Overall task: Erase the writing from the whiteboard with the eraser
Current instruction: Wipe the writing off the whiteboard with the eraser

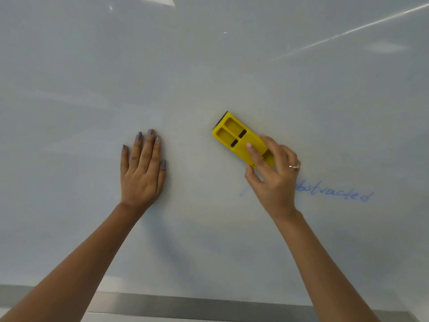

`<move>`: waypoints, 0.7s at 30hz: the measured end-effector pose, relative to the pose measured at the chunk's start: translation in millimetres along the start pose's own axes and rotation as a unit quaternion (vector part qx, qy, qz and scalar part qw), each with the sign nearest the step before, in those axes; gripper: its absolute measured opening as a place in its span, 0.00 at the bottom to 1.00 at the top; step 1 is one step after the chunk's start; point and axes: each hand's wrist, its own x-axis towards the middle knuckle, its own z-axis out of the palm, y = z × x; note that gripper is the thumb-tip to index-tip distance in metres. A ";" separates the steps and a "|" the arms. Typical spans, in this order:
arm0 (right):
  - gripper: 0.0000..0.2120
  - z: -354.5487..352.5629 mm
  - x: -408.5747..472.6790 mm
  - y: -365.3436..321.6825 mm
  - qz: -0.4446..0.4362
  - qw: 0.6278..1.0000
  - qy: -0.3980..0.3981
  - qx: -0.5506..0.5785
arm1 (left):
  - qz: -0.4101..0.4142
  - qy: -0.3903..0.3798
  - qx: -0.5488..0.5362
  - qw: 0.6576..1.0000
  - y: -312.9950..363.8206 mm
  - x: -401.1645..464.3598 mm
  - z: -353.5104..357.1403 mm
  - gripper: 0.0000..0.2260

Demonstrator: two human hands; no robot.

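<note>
Two hands: the left hand (142,169) lies flat and spread on the whiteboard (209,66), holding nothing; the right hand (272,173) holds the eraser (239,138) by its near end, between thumb and fingers.
Eraser place: pressed on the board, tilted, just above and left of the blue writing (334,192).
Handling: it looks like a light, stiff plastic shell with a soft dark pad; I judge it slides easily, so the long sides are the best hold.
Hidden: the start of the writing is behind the right hand; the pad face is not visible.
Faint: a smeared stroke at the left of the word is hard to read.
</note>
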 end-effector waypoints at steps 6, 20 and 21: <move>0.21 23.6 -36.6 -35.2 -0.084 0.995 -0.039 0.022 | 0.006 0.009 -0.001 1.000 -1.4 -1.8 1.2 0.23; 0.21 -7.4 -26.8 25.0 -0.064 0.997 -0.032 -0.005 | 0.007 0.010 0.010 1.000 -1.7 -3.0 2.8 0.23; 0.21 -5.5 -25.1 21.2 -0.039 0.999 -0.021 -0.002 | 0.006 0.010 0.010 1.000 -1.4 -3.0 2.8 0.23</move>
